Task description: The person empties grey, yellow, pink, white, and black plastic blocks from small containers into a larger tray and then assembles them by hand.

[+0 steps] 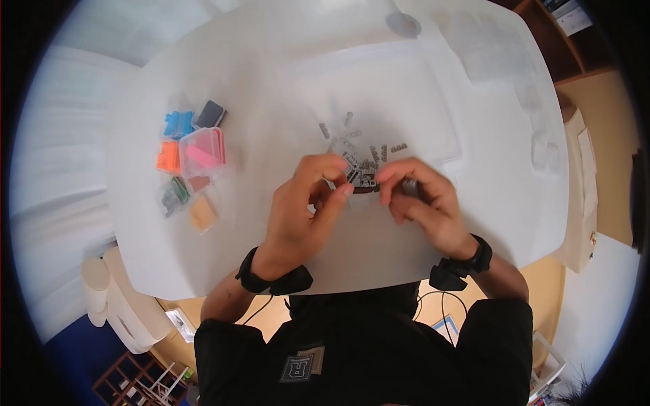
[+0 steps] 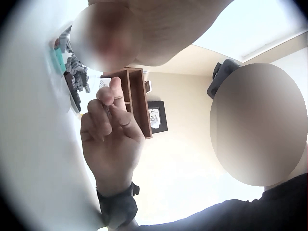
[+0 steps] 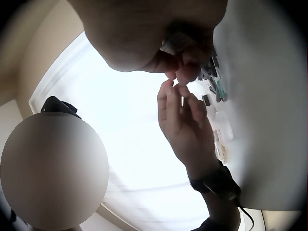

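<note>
My left hand (image 1: 288,210) is at the near left of a loose pile of grey building bricks (image 1: 369,169), its thumb and forefinger bent towards each other. Whether anything sits between those fingertips I cannot tell. My right hand (image 1: 430,206) hovers at the pile's right side with curled fingers. A small grey piece (image 3: 179,43) shows in its grip in the right wrist view. In that view the fingertips of both hands come close together. A teal piece (image 2: 59,57) lies among the grey ones in the left wrist view.
On the left of the white table (image 1: 271,122) sit a clear box with pink pieces (image 1: 203,149), blue pieces (image 1: 179,124), orange pieces (image 1: 168,157), a dark block (image 1: 210,114), green pieces (image 1: 175,192) and a yellowish packet (image 1: 202,214). A round object (image 1: 403,25) stands at the far edge.
</note>
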